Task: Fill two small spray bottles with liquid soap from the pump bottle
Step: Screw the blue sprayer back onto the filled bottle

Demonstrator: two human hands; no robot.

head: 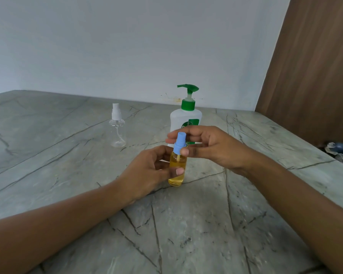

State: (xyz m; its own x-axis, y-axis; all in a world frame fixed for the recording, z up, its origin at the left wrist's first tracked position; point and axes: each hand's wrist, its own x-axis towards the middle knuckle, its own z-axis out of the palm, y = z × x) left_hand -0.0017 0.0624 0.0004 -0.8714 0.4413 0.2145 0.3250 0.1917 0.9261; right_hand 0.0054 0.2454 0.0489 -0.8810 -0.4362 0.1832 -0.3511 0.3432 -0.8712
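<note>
A small spray bottle [176, 175] full of yellow liquid stands on the marble table [186, 224] at the centre. My left hand [147, 171] grips its body from the left. My right hand [212, 147] pinches its blue spray cap [179, 143], which sits slightly tilted over the neck with the dip tube in the liquid. Right behind stands the white pump bottle [183, 119] with a green pump, partly hidden by my right hand. A clear, empty spray bottle [117, 131] with a white cap stands upright to the left of it.
A white wall runs along the table's far edge. A brown wooden panel [309, 76] rises at the right. Crumpled dark cloth [341, 153] lies past the table's right edge.
</note>
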